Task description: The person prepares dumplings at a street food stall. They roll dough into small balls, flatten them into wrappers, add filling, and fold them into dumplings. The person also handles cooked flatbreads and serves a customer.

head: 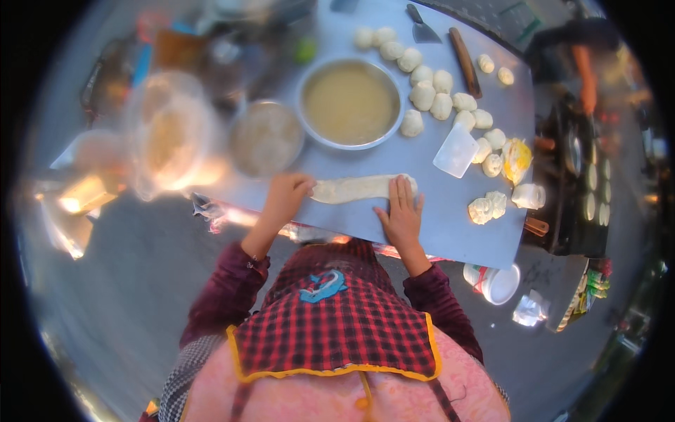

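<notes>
A long flat strip of dough [350,189] lies on the metal worktop [348,216] in front of me. My left hand [287,195] pinches its left end between thumb and fingers. Laid flat on the right end, my right hand [403,211] has its fingers stretched out and presses the dough. Just beyond the strip stands a wide metal bowl [350,103] of yellowish filling or liquid. To its right, several dough balls [422,95] run in a loose line. A white plastic scraper [456,150] leans over some of them.
A wooden rolling pin [465,63] and a metal scraper [422,29] lie at the back. Left are a second bowl [267,138] and a blurred plastic tub [171,140]. At right, another person's hand [588,99] is over a dark griddle [572,211] bearing pale pieces. Below sits a bucket [501,285].
</notes>
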Motion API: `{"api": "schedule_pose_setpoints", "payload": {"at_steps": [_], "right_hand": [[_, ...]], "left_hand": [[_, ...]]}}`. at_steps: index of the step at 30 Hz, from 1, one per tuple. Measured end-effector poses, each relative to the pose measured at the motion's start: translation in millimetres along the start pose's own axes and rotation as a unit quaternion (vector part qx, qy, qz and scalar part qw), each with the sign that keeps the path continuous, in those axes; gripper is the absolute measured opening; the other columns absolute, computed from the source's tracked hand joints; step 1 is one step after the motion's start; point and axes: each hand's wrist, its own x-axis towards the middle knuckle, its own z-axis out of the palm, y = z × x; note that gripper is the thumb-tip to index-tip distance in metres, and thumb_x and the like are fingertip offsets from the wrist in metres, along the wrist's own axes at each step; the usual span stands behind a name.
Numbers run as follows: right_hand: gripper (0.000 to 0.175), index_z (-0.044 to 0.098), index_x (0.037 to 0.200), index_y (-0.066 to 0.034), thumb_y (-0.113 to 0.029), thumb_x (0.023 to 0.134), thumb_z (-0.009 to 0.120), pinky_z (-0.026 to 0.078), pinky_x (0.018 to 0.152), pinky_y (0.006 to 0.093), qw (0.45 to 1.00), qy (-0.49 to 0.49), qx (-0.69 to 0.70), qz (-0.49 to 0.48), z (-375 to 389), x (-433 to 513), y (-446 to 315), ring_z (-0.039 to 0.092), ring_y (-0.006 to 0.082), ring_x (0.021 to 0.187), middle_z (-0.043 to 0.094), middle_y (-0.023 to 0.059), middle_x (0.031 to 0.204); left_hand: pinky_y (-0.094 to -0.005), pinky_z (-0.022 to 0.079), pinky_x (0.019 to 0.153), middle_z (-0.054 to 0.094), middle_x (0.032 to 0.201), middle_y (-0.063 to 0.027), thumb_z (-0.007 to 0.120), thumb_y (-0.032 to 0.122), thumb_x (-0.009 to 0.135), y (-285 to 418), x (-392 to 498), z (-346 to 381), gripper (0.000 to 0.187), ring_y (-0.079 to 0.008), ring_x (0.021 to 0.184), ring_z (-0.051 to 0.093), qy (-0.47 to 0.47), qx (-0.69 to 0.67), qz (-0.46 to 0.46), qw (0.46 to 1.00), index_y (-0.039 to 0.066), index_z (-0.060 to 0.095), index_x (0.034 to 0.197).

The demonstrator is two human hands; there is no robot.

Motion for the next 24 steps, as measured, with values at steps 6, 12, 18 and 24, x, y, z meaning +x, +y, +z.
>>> {"api": "schedule_pose_setpoints", "payload": {"at_steps": [6,12,18,24], "right_hand": [[0.080,0.032,0.139,-0.0019,-0.037,0.076,0.066,0.012,0.108,0.0557,0.984,-0.072,0.141,-0.077,12.8,1.8,-55.1,0.025,0.0282,0.137,0.028,0.0160,0.146],[0.077,0.032,0.140,-0.0037,-0.039,0.079,0.064,0.012,0.108,0.0557,0.997,-0.053,0.017,0.043,-22.6,-20.5,25.5,0.026,0.0289,0.136,0.028,0.0187,0.146],[0.077,0.034,0.138,-0.0038,-0.037,0.076,0.066,0.015,0.107,0.0584,0.994,-0.035,0.092,0.048,-4.5,-9.7,-19.8,0.023,0.0297,0.137,0.029,0.0188,0.145],[0.066,0.041,0.135,-0.0052,-0.033,0.079,0.063,0.012,0.109,0.0546,0.989,-0.049,0.138,-0.026,1.2,-3.5,-36.8,0.028,0.0309,0.135,0.034,0.0171,0.144]], "left_hand": [[-0.0304,0.045,0.068,0.064,0.077,-0.0125,0.057,0.019,0.085,13.3,12.0,50.6,0.024,-0.0184,0.070,0.059,-0.037,-0.047,0.022,0.998,-0.004,0.064,0.090],[-0.0352,0.047,0.072,0.066,0.085,-0.0176,0.057,0.014,0.083,25.8,34.1,83.7,0.023,-0.0267,0.080,0.063,-0.101,-0.012,0.030,0.994,-0.002,0.065,0.097],[-0.0400,0.043,0.090,0.060,0.115,-0.0182,0.052,0.008,0.084,-31.0,19.2,78.1,0.036,-0.0360,0.107,0.054,-0.060,0.110,0.232,0.965,0.003,0.056,0.120],[-0.0532,0.029,0.102,0.035,0.141,-0.0175,0.061,0.026,0.083,-37.9,-18.5,51.6,0.050,-0.0392,0.128,0.033,-0.058,0.305,0.236,0.921,0.008,0.049,0.128]]}}
